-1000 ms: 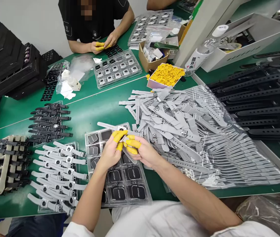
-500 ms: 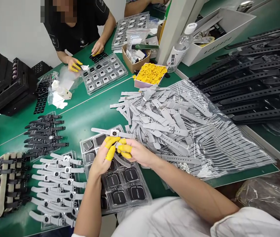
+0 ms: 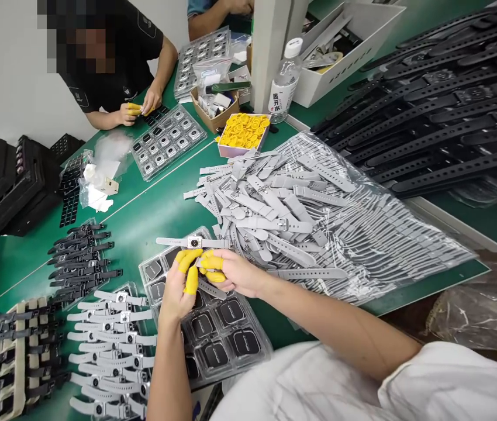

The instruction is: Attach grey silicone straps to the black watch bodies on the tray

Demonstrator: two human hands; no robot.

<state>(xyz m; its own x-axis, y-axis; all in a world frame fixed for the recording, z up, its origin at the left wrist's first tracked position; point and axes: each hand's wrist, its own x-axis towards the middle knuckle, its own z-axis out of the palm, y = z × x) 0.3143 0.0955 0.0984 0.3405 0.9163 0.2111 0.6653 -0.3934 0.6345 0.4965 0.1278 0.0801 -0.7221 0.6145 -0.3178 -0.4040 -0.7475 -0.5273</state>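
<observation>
My left hand (image 3: 180, 285) and my right hand (image 3: 233, 270), both with yellow finger cots, meet closed at the fingertips over a transparent plastic tray (image 3: 255, 318). Between them is pinched a grey watch strap (image 3: 212, 289); its holed end sticks out below my right fingers, while its other end is mostly covered. Just beyond my fingertips, a watch with grey straps (image 3: 194, 241) lies back up across the tray's far edge. Dark square watch faces (image 3: 232, 311) sit in the tray's compartments, under and in front of my hands.
Loose grey straps (image 3: 270, 202) heap up on the right beside bagged rows (image 3: 389, 234). Left are grey-strapped watches (image 3: 112, 351) and black-strapped watches (image 3: 79, 257). Farther back stand a box of yellow finger cots (image 3: 244, 131), a bottle (image 3: 284, 82) and a co-worker (image 3: 112, 64) handling small parts.
The view has shifted, so the table's things sit differently in the picture. My hands keep their pinch on the strap over the tray. The co-worker's hands have come together.
</observation>
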